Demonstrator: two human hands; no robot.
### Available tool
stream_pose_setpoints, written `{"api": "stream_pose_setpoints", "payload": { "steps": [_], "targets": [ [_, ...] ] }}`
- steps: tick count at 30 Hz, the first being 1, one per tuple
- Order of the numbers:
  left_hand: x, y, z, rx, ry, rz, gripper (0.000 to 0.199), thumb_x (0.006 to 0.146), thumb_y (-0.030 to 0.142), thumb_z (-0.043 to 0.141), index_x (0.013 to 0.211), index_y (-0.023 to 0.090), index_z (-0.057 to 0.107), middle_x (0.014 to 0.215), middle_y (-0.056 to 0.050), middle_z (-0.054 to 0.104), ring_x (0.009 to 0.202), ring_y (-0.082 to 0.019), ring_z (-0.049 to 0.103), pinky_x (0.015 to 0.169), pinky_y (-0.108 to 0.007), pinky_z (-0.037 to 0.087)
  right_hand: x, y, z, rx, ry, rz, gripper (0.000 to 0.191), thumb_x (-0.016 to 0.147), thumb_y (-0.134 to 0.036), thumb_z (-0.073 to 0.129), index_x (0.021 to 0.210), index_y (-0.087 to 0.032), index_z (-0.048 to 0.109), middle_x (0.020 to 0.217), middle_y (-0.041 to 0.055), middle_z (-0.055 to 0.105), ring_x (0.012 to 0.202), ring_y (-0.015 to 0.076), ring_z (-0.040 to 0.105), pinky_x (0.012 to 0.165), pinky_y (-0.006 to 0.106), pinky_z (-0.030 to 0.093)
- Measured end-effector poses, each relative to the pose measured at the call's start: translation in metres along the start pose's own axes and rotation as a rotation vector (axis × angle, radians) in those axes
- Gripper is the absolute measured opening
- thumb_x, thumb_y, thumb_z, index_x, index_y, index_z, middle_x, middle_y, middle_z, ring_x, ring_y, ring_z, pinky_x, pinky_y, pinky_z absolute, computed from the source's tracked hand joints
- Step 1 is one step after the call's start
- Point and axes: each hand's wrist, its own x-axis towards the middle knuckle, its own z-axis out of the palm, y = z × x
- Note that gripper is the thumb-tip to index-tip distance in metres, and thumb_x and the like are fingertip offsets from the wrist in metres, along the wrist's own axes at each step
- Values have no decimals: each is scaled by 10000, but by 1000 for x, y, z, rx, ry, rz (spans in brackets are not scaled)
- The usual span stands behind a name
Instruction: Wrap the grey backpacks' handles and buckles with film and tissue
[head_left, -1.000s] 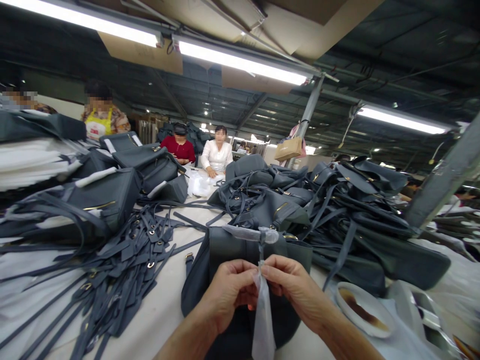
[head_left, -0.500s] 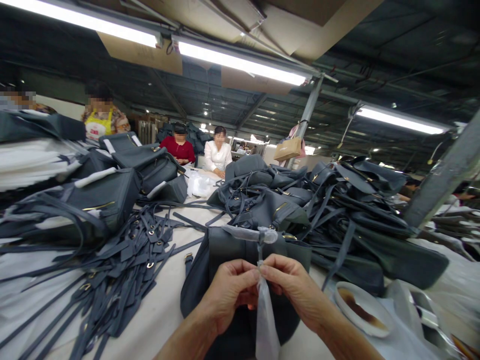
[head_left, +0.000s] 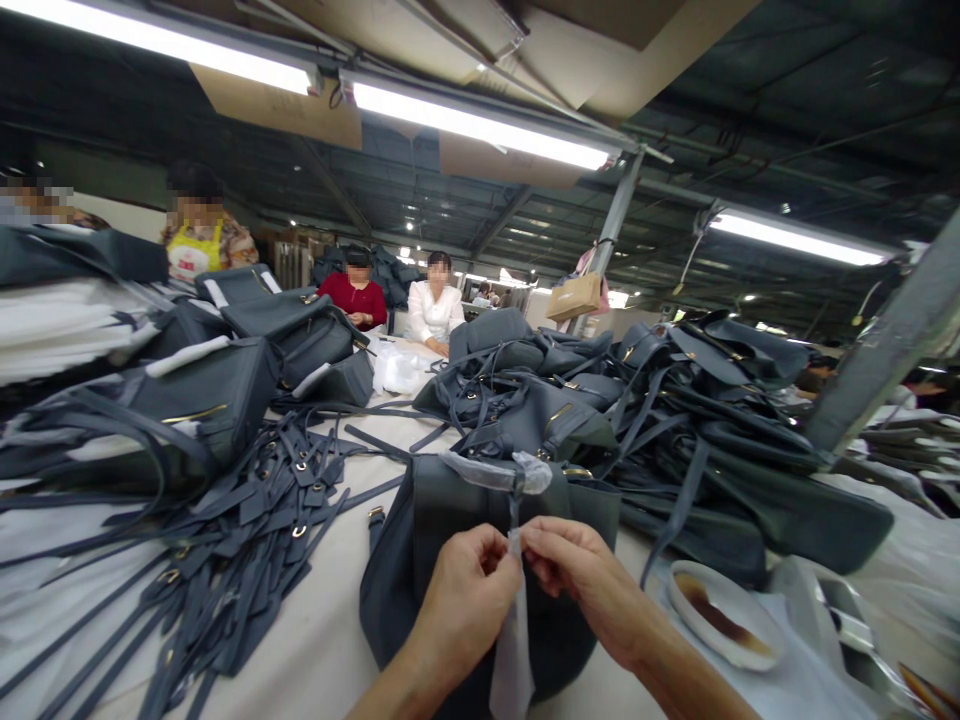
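Observation:
A dark bag [head_left: 442, 510] stands on the pale table in front of me, its top handle [head_left: 480, 472] wrapped in white film. From the handle a narrow strap runs down, with a translucent white strip [head_left: 512, 650] around it that hangs over the bag's front. My left hand [head_left: 472, 590] is closed on the strip, thumb against curled fingers. Just to its right, my right hand [head_left: 574, 565] pinches the strip's upper edge between thumb and forefinger.
Dark straps with gold rings [head_left: 247, 520] lie to the left, below stacked bags [head_left: 202, 390]. More bags [head_left: 697, 430] are heaped at the right. A tape roll [head_left: 724, 615] rests at lower right. Several people sit or stand beyond the table [head_left: 375, 470].
My left hand has turned and curled more around the strip. The strip's lower end has swung left. My right hand's fingers have shifted slightly at the strip's upper part.

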Motion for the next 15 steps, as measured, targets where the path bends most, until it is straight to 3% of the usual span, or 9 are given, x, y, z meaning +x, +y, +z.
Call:
{"api": "stream_pose_setpoints", "payload": {
  "steps": [5,10,12,15],
  "targets": [
    [-5,-3,4,323,159,127,185,827,188,463,643,208,469,614,11,522,589,-154,476,570,-274,299,3,2,7,-26,-9,-117,330,725,-490,767,738,-169,692,637,-27,539,575,100,405,537,238,319],
    [-1,-5,1,213,79,168,164,824,195,480,661,213,471,579,39,505,556,-136,479,562,-253,319,7,8,4,78,57,-81,465,789,-604,671,951,-171,722,675,-14,561,527,85,405,491,224,316],
    [1,-5,0,203,58,141,136,784,161,502,660,211,476,563,48,497,547,-128,475,555,-245,317,8,8,1,103,55,-69,516,824,-652,586,914,-161,719,706,1,575,532,89,413,486,228,317],
    [2,-8,2,245,69,108,176,791,174,513,632,212,449,550,48,479,538,-125,463,537,-246,299,7,6,2,-65,50,-131,400,792,-559,658,739,-164,666,641,-21,529,558,106,418,526,241,342]
  ]
}}
